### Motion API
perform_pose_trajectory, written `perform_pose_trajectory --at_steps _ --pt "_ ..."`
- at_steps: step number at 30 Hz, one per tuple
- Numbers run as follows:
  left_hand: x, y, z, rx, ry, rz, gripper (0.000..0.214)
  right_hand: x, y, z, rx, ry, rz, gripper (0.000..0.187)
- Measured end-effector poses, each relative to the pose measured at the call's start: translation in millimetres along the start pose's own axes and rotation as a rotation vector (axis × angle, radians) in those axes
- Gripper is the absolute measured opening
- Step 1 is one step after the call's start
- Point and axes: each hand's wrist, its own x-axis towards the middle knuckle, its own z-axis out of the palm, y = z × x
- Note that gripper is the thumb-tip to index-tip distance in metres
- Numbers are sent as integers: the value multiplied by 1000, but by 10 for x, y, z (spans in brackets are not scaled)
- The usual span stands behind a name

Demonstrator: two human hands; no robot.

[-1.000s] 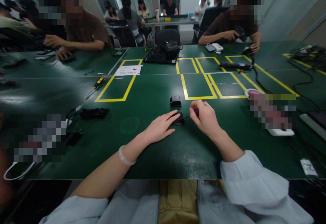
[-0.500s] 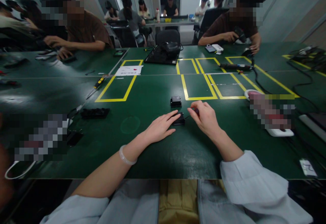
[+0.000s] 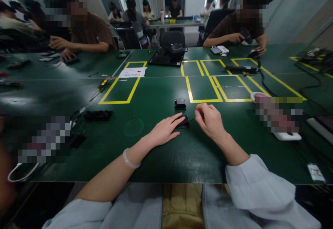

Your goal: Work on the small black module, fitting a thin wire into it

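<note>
On the green table in front of me lies a small black rectangular block (image 3: 185,122). My left hand (image 3: 163,130) rests across its left side with fingers stretched out and spread, the thumb lying apart on the near side. From the right, the thin dark shaft of a small screwdriver (image 3: 192,119) points at the block. My right hand (image 3: 209,118) is closed around the handle, which the fingers mostly hide. Whether the tip touches the block I cannot tell. Just beyond it sits a second black block (image 3: 180,103), untouched by either hand.
A black ribbed part (image 3: 98,115) and a yellow-black screwdriver (image 3: 102,85) lie to the left. Blurred-out devices in white holders stand at both sides, the right holder (image 3: 288,136) closer. Yellow tape (image 3: 206,101) marks the table. Two co-workers sit opposite.
My right hand has turned slightly and its fingers curl more, hiding more of the screwdriver handle. The left hand and both blocks stay put.
</note>
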Motion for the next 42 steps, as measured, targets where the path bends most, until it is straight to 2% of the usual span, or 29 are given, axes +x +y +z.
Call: perform_pose_trajectory --at_steps 15,22,32,42 --pt "-7 -3 -5 -3 4 6 64 9 -20 11 57 15 58 12" --pt "-11 5 -6 7 4 2 64 5 -24 -13 35 -9 22 11" --pt "-4 7 -8 9 -9 -7 66 -5 12 26 -40 54 -4 10" --pt "-6 11 -20 0 -10 -5 65 18 -20 -12 16 13 49 12"
